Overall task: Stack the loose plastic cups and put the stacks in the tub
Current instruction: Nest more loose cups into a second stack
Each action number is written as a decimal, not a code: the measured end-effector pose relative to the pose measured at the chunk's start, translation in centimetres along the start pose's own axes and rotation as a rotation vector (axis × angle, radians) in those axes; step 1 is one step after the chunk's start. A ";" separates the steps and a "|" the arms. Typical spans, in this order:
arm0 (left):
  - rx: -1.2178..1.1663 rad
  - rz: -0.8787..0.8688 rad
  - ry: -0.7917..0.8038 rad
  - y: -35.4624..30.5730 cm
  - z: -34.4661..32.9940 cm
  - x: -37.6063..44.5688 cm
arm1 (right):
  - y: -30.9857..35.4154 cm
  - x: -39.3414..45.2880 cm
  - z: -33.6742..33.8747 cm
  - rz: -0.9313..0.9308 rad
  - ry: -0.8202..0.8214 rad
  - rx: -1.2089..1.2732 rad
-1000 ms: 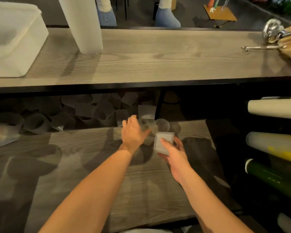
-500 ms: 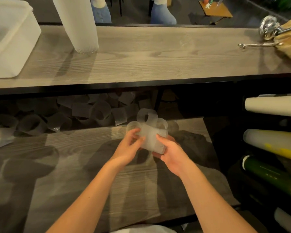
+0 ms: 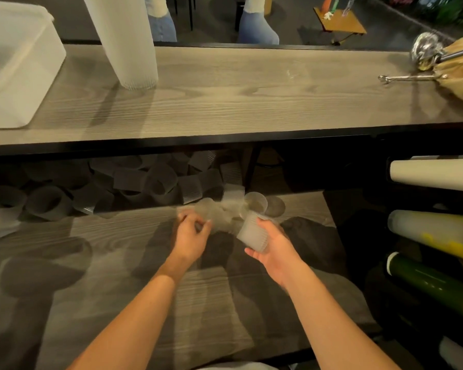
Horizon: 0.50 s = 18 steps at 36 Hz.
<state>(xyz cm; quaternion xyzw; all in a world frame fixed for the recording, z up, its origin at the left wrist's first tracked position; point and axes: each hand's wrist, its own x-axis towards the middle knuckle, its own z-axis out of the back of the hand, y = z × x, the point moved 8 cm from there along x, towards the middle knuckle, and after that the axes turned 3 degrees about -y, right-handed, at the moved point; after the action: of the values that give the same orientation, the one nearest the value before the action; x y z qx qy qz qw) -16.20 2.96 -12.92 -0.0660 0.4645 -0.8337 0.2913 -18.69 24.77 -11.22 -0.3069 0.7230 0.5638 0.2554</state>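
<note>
Hands work low on the lower shelf point(image 3: 96, 249): right hand point(image 3: 274, 248) is wrapped round a short ribbed cup stack point(image 3: 251, 232), mouth tilted away from the person; left hand point(image 3: 191, 237) is curled just left of the stack, apparently pinching a blurred clear cup point(image 3: 207, 212), though the grasp is too smeared to be sure. More loose cups point(image 3: 134, 185) lie jumbled behind the stack, under the tabletop point(image 3: 238, 97), in deep shadow. One open cup point(image 3: 255, 202) sits just beyond the stack.

Risks, as judged: thin cups flex, so squeezing may jam or crack one; a crooked nest could skew the stack. The left hand's reach could knock cups further under the tabletop. Tub point(image 3: 14, 68) sits up on the tabletop, well left of the stack, beside a tall finished stack point(image 3: 126, 41); lifting past the tabletop edge could clip the stack.
</note>
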 end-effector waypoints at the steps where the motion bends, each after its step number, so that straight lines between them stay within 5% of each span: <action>1: -0.174 0.089 0.042 0.0 0.0 -0.7 | 0.0 0.0 0.0 0.000 0.005 0.013; 6: -0.640 0.148 0.549 -3.5 -2.9 -4.8 | -0.2 -0.2 -1.5 -0.029 0.118 -0.039; 12: -0.392 -0.003 0.726 -5.1 -3.7 -4.6 | 0.6 -0.6 -2.0 0.016 0.124 -0.134; 14: -0.434 0.026 0.635 -6.2 -3.5 -3.4 | 0.9 -0.8 -1.4 0.049 0.070 -0.144; 15: -0.439 0.035 0.455 -6.1 -2.8 -1.7 | 1.1 -0.8 -1.1 0.068 0.035 -0.144; 17: -0.249 0.009 0.139 -5.7 -1.6 1.3 | 1.3 -0.6 -0.4 0.086 -0.019 -0.119; 18: -0.123 0.006 0.117 -5.6 -2.0 2.2 | 1.3 -0.5 -0.2 0.079 -0.029 -0.090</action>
<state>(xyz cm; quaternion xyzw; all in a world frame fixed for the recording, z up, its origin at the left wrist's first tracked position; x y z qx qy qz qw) -21.14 5.48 -9.85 -0.0337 0.5313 -0.8052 0.2614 -19.30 24.92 -9.95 -0.2811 0.7046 0.6098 0.2296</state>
